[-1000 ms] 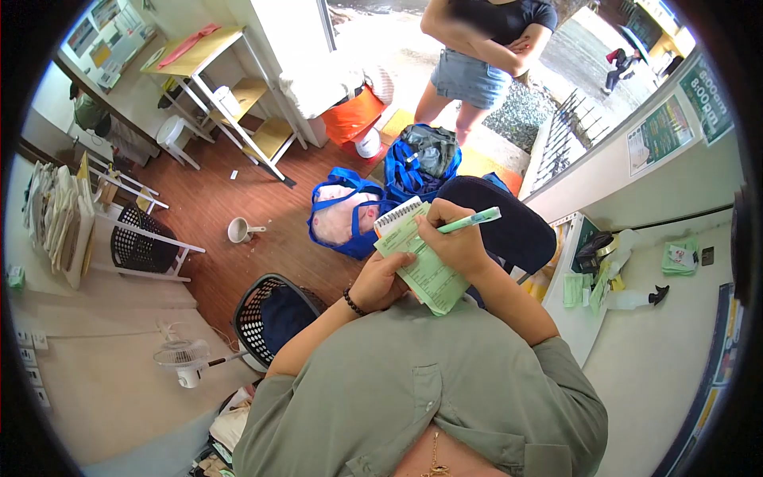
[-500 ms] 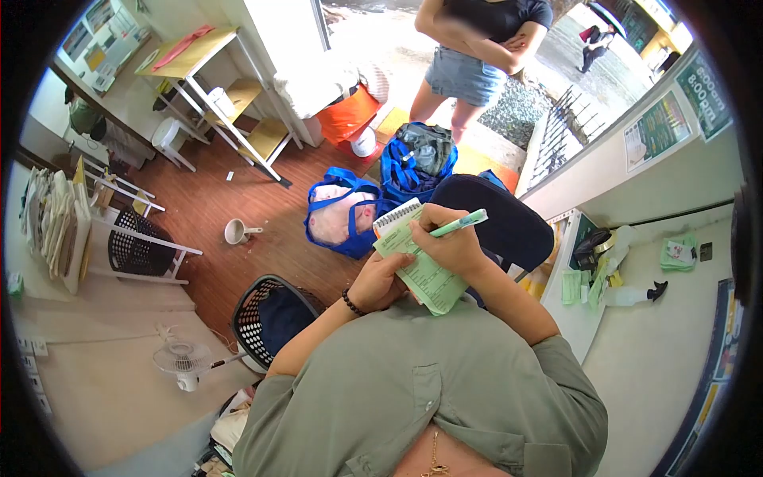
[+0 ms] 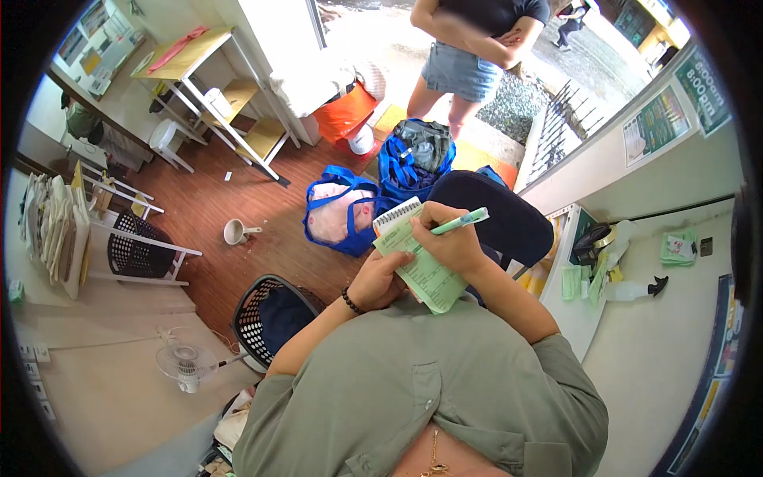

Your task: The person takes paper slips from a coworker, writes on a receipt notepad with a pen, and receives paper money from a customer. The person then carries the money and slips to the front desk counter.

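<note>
A spiral-bound pad of green printed forms (image 3: 433, 278) is held up in front of my chest. My left hand (image 3: 382, 276) grips its left edge, thumb lying on the top sheet. Wrapped round a light green pen (image 3: 463, 221), my right hand (image 3: 447, 240) rests on the upper part of the pad. The pen's far end points up to the right, and its tip is hidden behind my fingers. Beyond the pad, a blue bag with pale contents (image 3: 340, 213) stands on the floor beside another blue bag with dark cloth (image 3: 416, 157).
A person (image 3: 469, 60) with folded arms stands at the doorway. A dark chair (image 3: 497, 215) is close beyond my right hand. A black laundry basket (image 3: 274, 322) and a fan (image 3: 187, 362) are at my left; a white dipper (image 3: 237, 231) lies on the floor. A counter (image 3: 568, 306) runs along the right.
Both hands, the pad and the pen stay almost in place. Outside, a passer-by has moved left and up in the view. The camera has shifted slightly.
</note>
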A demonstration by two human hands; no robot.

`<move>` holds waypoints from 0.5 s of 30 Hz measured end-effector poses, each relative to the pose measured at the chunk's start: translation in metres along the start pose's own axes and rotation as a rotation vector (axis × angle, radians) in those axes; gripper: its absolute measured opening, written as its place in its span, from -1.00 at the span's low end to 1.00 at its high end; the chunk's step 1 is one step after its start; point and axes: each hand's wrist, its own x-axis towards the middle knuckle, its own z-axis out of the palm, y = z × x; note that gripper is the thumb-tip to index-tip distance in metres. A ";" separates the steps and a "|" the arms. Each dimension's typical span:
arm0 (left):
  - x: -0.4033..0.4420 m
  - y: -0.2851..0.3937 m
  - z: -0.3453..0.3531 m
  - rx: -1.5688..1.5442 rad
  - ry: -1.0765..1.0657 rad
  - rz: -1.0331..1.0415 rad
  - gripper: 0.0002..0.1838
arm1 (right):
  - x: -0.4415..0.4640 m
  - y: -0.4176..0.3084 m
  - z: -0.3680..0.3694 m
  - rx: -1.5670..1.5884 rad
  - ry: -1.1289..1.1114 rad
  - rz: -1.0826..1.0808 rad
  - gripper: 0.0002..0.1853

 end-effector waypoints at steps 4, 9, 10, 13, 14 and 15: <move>-0.002 0.001 0.004 -0.012 0.024 -0.002 -0.53 | -0.001 0.001 0.000 0.007 0.020 0.014 -0.72; 0.001 0.000 -0.004 0.026 -0.007 -0.014 -0.54 | 0.000 0.002 0.001 0.008 0.023 0.011 -0.72; 0.001 0.000 -0.004 0.030 -0.007 -0.021 -0.54 | -0.001 0.002 0.001 0.001 0.026 0.011 -0.72; 0.000 -0.001 -0.002 0.012 0.027 -0.007 -0.55 | -0.001 -0.003 0.000 0.013 0.013 0.016 -0.73; 0.001 -0.001 -0.002 0.016 0.019 -0.008 -0.55 | -0.001 -0.003 0.000 0.018 0.017 0.016 -0.73; 0.000 0.000 -0.002 0.021 0.011 -0.010 -0.55 | -0.001 -0.002 0.000 0.023 0.021 0.016 -0.73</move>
